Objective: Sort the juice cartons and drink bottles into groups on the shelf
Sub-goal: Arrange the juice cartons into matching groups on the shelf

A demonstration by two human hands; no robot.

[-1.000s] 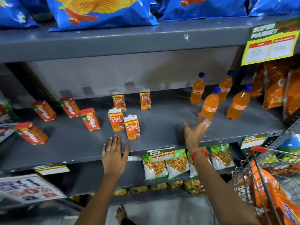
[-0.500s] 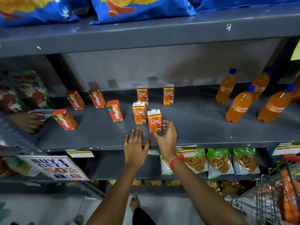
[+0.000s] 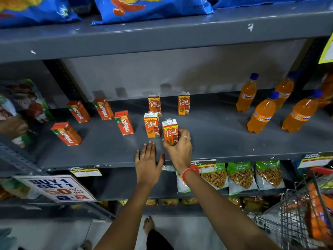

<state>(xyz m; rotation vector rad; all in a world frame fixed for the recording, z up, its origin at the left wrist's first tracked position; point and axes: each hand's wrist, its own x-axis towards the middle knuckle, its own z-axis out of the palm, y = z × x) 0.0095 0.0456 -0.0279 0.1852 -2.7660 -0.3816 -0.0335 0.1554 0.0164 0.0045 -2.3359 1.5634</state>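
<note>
On the far left of the grey shelf (image 3: 216, 141) stand my four Maaza cartons (image 3: 124, 123). They lean a bit and stand apart from each other. Someone else's hand (image 3: 12, 126) is at the left edge, by some snack packs.

Next, in the middle, are the Real cartons. Two stand at the back (image 3: 183, 103), well apart. One more stands nearer the front (image 3: 151, 125).

My left hand (image 3: 146, 159) lies flat on the front of the shelf, fingers spread out. It holds nothing.

Just right of it, my right hand (image 3: 178, 147) pinches the front Real carton (image 3: 170, 131) at its bottom, thumb on one side and fingers on the other. This carton is upright, just beside the one near the front. I cannot tell if it sits on the shelf or is lifted a little.

On the right stand four orange bottles (image 3: 262, 114) with blue caps, close together. A wire cart (image 3: 295, 213) is down in the right corner.
</note>
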